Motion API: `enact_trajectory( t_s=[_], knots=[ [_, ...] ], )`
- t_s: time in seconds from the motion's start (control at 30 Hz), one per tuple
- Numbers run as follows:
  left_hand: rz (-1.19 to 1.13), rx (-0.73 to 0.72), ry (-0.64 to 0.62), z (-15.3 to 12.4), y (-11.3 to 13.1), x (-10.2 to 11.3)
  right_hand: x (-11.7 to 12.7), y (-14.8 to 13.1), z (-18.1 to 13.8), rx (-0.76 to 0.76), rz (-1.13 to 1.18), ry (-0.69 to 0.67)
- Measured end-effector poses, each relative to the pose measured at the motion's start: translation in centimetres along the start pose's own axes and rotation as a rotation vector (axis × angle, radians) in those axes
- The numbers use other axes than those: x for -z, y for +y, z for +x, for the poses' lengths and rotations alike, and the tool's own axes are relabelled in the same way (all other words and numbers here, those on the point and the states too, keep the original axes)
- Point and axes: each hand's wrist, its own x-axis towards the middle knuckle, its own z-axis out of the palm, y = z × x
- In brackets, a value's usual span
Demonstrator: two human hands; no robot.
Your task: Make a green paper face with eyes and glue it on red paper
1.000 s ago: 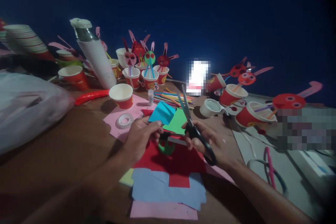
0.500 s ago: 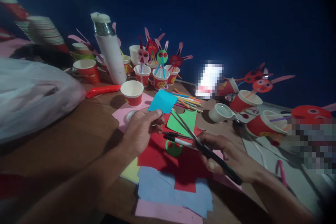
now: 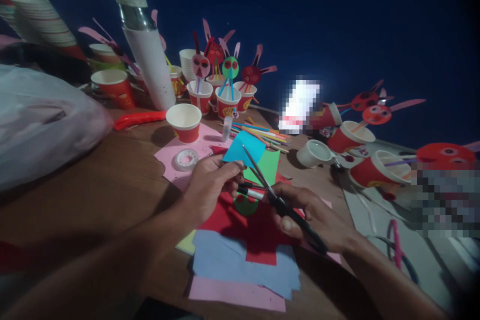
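Between the thumb and fingers of my left hand (image 3: pixel 212 185) is a small piece of blue paper (image 3: pixel 240 146), raised above the table. My right hand (image 3: pixel 307 215) is closed around the black handles of a pair of scissors (image 3: pixel 262 172). The blades point up and left and overlap the blue paper; whether they bite into it I cannot tell. Beneath my hands lie green paper (image 3: pixel 270 165), a marker (image 3: pixel 253 192), a green paper circle (image 3: pixel 246 205) with red spots and a red sheet (image 3: pixel 225 217). Blue-grey paper (image 3: pixel 221 262) lies nearer to me.
A roll of tape (image 3: pixel 186 160) and a paper cup (image 3: pixel 183 125) sit left of my hands. Colourful sticks (image 3: pixel 262 132) lie behind. Several cups hold paper animal faces (image 3: pixel 230 67). A white bottle (image 3: pixel 148 60), plastic bag (image 3: pixel 45 127) and white cup (image 3: pixel 314 152) stand around.
The blue paper and my left hand have shifted right, and the scissors have moved left and up, so their tips now overlap the paper. The view has shifted slightly.
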Motion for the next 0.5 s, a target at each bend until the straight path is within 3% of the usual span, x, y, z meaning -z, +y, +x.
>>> enact_trajectory(
  t_s=[0.5],
  knots=[
    [0.049,0.022,-0.040,-0.21,-0.25,-0.14,-0.13,0.45,-0.04,-0.050,0.122,-0.009]
  ],
)
